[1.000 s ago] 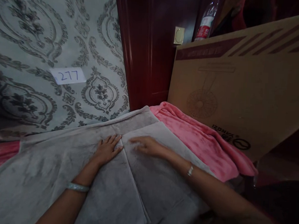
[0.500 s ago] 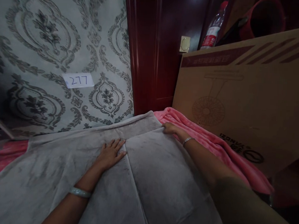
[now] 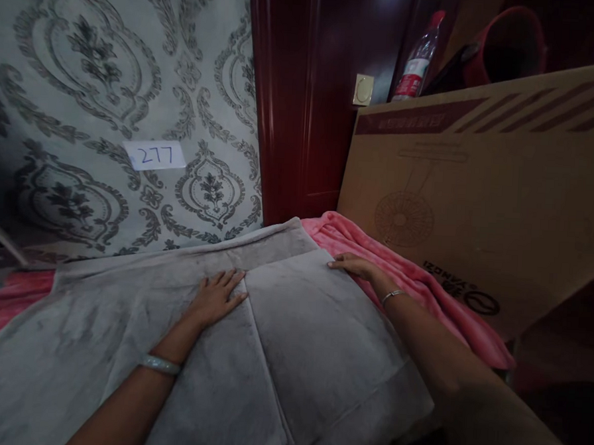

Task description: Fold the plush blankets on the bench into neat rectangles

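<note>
A grey plush blanket [image 3: 316, 330] lies spread out, with a folded-over panel on its right part. My left hand [image 3: 217, 297] rests flat on the grey cloth, fingers stretched out, beside the panel's left fold. At the panel's far right corner, my right hand [image 3: 353, 265] has its thumb on the cloth and its fingers bent at the edge, pinching it. A pink blanket [image 3: 393, 281] lies under the grey one and sticks out on the right and at the far left.
A patterned wall [image 3: 98, 106] carries a paper marked 277 [image 3: 155, 154]. Dark red wood panelling [image 3: 302, 116] stands behind, with a switch [image 3: 363, 90]. On the right, a large cardboard box [image 3: 488, 186] has a plastic bottle [image 3: 417, 63] and a red-rimmed round object [image 3: 510, 44] at its top.
My right hand has shifted slightly right and down along the panel's corner, its fingers less bunched on the cloth. My left hand stays flat in nearly the same spot. The view has shifted slightly.
</note>
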{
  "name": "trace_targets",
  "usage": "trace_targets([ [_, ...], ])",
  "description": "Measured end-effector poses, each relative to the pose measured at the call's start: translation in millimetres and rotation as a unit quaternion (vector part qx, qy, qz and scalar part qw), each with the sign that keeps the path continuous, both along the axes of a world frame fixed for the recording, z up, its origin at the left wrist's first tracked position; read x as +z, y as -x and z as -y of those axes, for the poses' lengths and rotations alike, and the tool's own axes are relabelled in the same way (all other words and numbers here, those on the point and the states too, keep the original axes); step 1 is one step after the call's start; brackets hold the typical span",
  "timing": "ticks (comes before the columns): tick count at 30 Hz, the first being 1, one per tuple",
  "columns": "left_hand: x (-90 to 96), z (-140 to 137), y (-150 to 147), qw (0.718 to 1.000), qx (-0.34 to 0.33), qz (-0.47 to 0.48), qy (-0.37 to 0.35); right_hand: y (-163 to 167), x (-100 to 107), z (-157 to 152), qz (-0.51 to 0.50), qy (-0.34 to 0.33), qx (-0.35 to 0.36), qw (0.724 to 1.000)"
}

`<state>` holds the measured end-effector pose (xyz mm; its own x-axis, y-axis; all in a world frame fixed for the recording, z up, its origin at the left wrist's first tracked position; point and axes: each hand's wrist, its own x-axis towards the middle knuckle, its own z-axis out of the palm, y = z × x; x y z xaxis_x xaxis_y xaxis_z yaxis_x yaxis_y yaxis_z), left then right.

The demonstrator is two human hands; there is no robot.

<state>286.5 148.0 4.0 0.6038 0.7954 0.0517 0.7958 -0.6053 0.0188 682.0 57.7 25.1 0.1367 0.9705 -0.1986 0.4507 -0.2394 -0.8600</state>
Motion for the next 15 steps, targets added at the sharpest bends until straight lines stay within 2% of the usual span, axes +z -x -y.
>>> trace_targets([
  [5,2.7,2,0,1.0,-0.002,0.002,0.008,-3,0,49,-0.019,0.007,-0.011,1.0],
  [8,2.5,3,0,1.0,-0.008,0.006,0.005,-2,-7,85,-0.042,-0.019,-0.043,0.998],
  [11,5.8,7,-1,1.0,-0.012,0.001,0.007,-2,-16,117,-0.056,-0.028,-0.043,0.997],
  [15,16.3,21,-6,1.0,-0.007,0.003,-0.008,-1,-24,141,-0.119,-0.019,-0.068,0.99],
])
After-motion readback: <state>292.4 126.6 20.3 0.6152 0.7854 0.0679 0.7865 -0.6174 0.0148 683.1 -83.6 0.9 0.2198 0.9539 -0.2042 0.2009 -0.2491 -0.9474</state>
